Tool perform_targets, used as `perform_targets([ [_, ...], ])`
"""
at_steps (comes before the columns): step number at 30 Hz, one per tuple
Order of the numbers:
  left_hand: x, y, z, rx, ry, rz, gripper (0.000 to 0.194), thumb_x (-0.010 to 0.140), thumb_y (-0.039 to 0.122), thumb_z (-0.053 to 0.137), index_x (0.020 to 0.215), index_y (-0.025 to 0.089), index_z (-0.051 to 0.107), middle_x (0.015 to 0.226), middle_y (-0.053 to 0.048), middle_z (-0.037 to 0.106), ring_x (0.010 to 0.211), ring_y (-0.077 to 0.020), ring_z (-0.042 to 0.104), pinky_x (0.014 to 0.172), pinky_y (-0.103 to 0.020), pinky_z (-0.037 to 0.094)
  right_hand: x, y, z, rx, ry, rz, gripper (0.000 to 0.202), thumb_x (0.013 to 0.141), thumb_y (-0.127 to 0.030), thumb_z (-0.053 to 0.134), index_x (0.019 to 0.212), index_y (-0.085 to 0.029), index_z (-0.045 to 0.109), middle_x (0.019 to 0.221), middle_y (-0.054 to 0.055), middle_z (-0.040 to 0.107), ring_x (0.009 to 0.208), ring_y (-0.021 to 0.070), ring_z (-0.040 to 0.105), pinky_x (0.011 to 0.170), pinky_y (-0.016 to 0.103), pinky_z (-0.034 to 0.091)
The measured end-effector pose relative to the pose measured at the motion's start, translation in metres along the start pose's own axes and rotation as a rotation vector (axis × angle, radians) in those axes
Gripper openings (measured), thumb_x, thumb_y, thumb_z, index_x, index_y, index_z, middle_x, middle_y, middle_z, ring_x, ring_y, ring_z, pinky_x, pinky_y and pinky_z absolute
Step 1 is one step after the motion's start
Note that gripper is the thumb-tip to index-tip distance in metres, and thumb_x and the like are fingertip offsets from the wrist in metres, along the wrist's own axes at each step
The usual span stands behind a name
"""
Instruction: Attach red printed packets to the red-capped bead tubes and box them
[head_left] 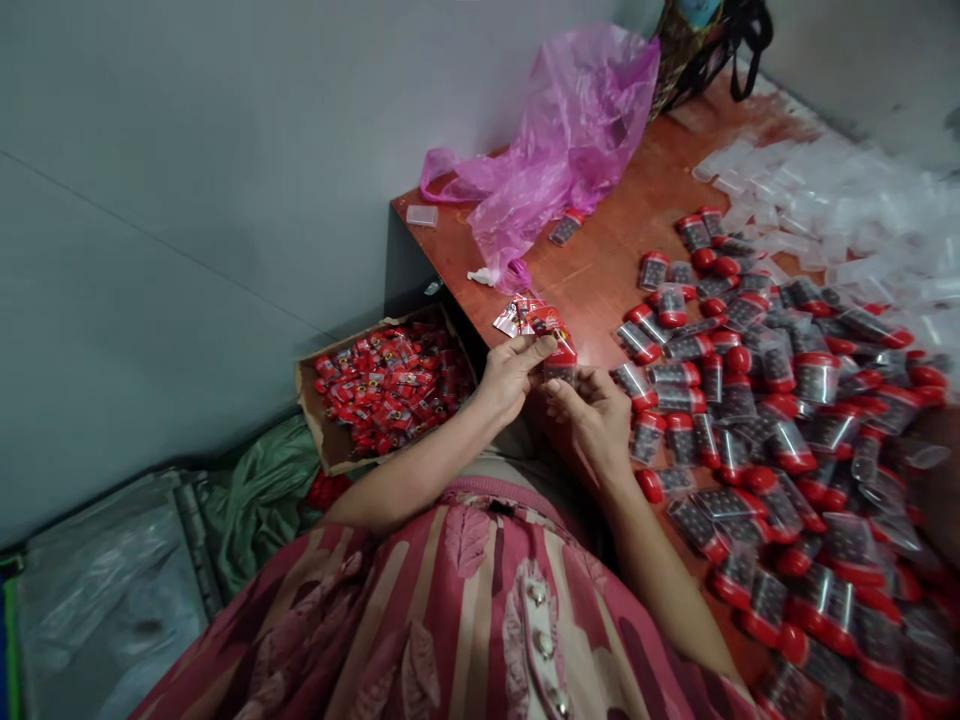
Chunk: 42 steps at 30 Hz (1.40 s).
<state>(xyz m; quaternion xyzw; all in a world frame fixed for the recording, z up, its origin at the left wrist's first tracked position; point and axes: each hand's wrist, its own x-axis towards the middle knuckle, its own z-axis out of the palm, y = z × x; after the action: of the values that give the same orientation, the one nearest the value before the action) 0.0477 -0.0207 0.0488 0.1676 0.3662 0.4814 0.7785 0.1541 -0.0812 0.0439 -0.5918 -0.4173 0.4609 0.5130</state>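
My left hand (513,374) is closed on a red printed packet (559,348), thumb on top, near the table's left edge. Its lower end meets the fingers of my right hand (597,415), which are pinched round a small clear container (559,373) with dark contents. How far the packet and container overlap is hard to tell. Just beyond my fingers lie more red and silver packets (517,316). Many filled containers with red caps (739,400) are heaped on the table to the right of my hands.
Red wrapped packets fill a cardboard box (328,440) at lower left of the wooden table (600,270). A pink plastic bag (574,120) lies at the back. Clear empty cases (847,200) are piled back right. A grey wall stands on the left.
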Motion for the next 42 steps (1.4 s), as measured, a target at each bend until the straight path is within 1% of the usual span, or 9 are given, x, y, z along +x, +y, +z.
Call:
perform_targets([
  [6, 0.002, 0.000, -0.005, 0.137, -0.060, -0.065, 0.038, 0.053, 0.038, 0.084, 0.068, 0.010, 0.063, 0.063, 0.000, 0.061, 0.054, -0.0081, 0.055, 0.053, -0.021, 0.043, 0.002, 0.002, -0.003, -0.199, 0.152, -0.102, 0.026, 0.067, -0.037, 0.076, 0.084, -0.022, 0.063, 0.073, -0.001, 0.066, 0.061, 0.0141, 0.058, 0.053, 0.025, 0.047],
  [10, 0.003, 0.004, -0.006, 0.251, -0.147, -0.070, 0.037, 0.057, 0.042, 0.080, 0.062, 0.010, 0.062, 0.056, -0.002, 0.060, 0.049, -0.0095, 0.053, 0.049, -0.023, 0.043, 0.005, -0.001, -0.002, 0.155, -0.003, 0.119, 0.025, 0.072, -0.043, 0.069, 0.076, -0.020, 0.059, 0.057, -0.003, 0.061, 0.039, 0.0091, 0.048, 0.036, 0.021, 0.034],
  [12, 0.004, 0.004, -0.006, 0.286, -0.170, -0.075, 0.036, 0.058, 0.042, 0.080, 0.061, 0.010, 0.063, 0.055, -0.002, 0.059, 0.048, -0.0097, 0.053, 0.048, -0.024, 0.043, 0.005, -0.002, -0.001, 0.226, -0.021, 0.165, 0.027, 0.073, -0.044, 0.067, 0.073, -0.019, 0.058, 0.054, -0.003, 0.059, 0.036, 0.0079, 0.044, 0.034, 0.020, 0.030],
  [17, 0.004, -0.002, -0.006, 0.242, -0.121, -0.037, 0.031, 0.057, 0.035, 0.081, 0.060, 0.010, 0.063, 0.058, -0.001, 0.060, 0.052, -0.0081, 0.055, 0.053, -0.022, 0.045, 0.006, 0.001, -0.005, -0.014, 0.137, -0.001, 0.025, 0.068, -0.038, 0.075, 0.081, -0.021, 0.063, 0.067, -0.002, 0.065, 0.051, 0.0106, 0.054, 0.047, 0.022, 0.043],
  [22, 0.000, -0.005, -0.003, 0.282, -0.172, -0.036, 0.035, 0.061, 0.040, 0.079, 0.060, 0.009, 0.062, 0.053, -0.003, 0.060, 0.044, -0.0127, 0.055, 0.046, -0.026, 0.045, 0.011, 0.000, -0.004, 0.275, -0.037, 0.159, 0.028, 0.070, -0.043, 0.072, 0.073, -0.018, 0.059, 0.057, -0.003, 0.062, 0.037, 0.0063, 0.044, 0.034, 0.019, 0.032],
  [27, -0.003, -0.005, -0.001, 0.240, -0.106, -0.051, 0.033, 0.061, 0.038, 0.079, 0.060, 0.011, 0.059, 0.050, 0.001, 0.055, 0.038, -0.0100, 0.049, 0.038, -0.023, 0.038, 0.001, 0.002, 0.006, 0.259, 0.094, 0.084, 0.030, 0.068, -0.033, 0.076, 0.088, -0.020, 0.058, 0.059, -0.007, 0.063, 0.045, 0.0080, 0.055, 0.044, 0.019, 0.045],
  [31, -0.002, -0.005, -0.003, 0.132, 0.005, -0.026, 0.033, 0.059, 0.036, 0.080, 0.069, 0.009, 0.063, 0.061, -0.001, 0.061, 0.051, -0.0089, 0.054, 0.051, -0.022, 0.044, -0.007, 0.010, 0.007, 0.427, 0.077, 0.159, 0.034, 0.068, -0.032, 0.076, 0.093, -0.021, 0.055, 0.067, -0.006, 0.067, 0.054, 0.0114, 0.065, 0.054, 0.024, 0.055],
  [38, -0.002, -0.013, -0.001, 0.022, 0.064, -0.003, 0.034, 0.057, 0.033, 0.082, 0.073, 0.010, 0.063, 0.063, -0.001, 0.062, 0.056, -0.0080, 0.055, 0.060, -0.022, 0.044, -0.016, 0.010, 0.011, 0.235, 0.209, 0.020, 0.025, 0.070, -0.030, 0.076, 0.087, -0.019, 0.062, 0.073, -0.002, 0.069, 0.058, 0.0113, 0.065, 0.057, 0.024, 0.055],
  [42, -0.012, -0.015, 0.000, 0.030, -0.052, -0.135, 0.035, 0.060, 0.037, 0.080, 0.072, 0.008, 0.064, 0.060, -0.001, 0.060, 0.048, -0.0066, 0.050, 0.048, -0.020, 0.039, -0.015, 0.011, 0.015, 0.393, 0.221, 0.071, 0.024, 0.069, -0.032, 0.075, 0.084, -0.019, 0.061, 0.063, -0.004, 0.067, 0.048, 0.0101, 0.062, 0.050, 0.023, 0.054],
])
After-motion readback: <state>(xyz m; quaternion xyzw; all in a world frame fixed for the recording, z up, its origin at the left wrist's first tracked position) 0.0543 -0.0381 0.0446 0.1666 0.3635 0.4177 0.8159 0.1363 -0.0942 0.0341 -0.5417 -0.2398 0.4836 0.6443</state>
